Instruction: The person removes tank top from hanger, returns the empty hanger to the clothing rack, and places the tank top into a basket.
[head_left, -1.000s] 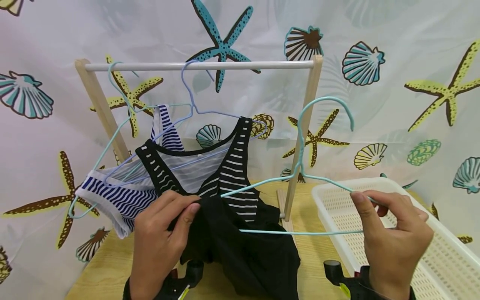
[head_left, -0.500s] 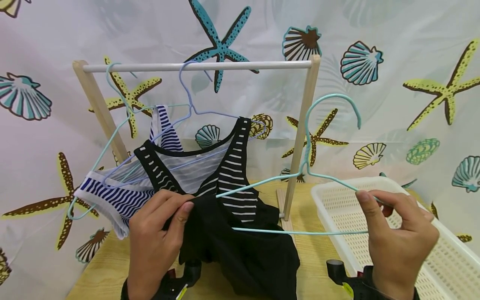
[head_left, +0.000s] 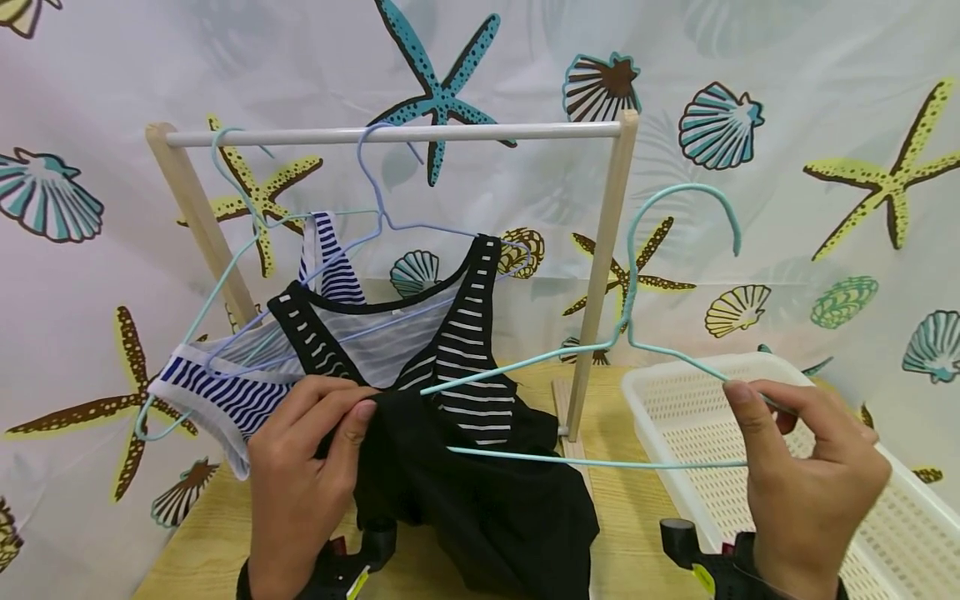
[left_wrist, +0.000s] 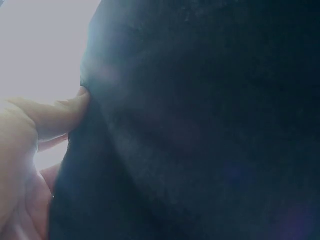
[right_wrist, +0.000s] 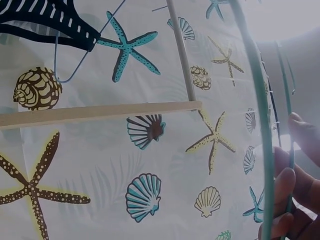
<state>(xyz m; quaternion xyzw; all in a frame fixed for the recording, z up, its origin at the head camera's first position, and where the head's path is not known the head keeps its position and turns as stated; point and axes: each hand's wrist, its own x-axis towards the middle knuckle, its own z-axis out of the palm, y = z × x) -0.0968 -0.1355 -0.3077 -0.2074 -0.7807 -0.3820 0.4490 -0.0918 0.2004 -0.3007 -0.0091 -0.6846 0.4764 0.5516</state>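
Observation:
My left hand (head_left: 307, 475) pinches the edge of a black garment (head_left: 495, 517) between thumb and fingers. Its cloth hangs down in loose folds, and its exact kind is hidden. The left end of a mint-green hanger (head_left: 525, 363) runs into the cloth beside that hand. My right hand (head_left: 813, 475) pinches the sloping right arm of this hanger, whose hook points up and to the right. Dark cloth (left_wrist: 200, 120) fills most of the left wrist view, the thumb at its edge. In the right wrist view, fingers (right_wrist: 300, 185) curl at the green hanger wire (right_wrist: 262, 125).
Behind stands a rack with a white bar (head_left: 487, 132) and wooden posts (head_left: 603, 267). On it hang a black-and-white striped top (head_left: 476, 358) on a lilac hanger and a blue-and-white striped garment (head_left: 225, 392). A white perforated basket (head_left: 645, 383) stands right on the wooden table (head_left: 202, 533).
My right hand has moved right with the hanger, whose hook has shifted right too. My left hand has drifted slightly left, still pinching the black cloth.

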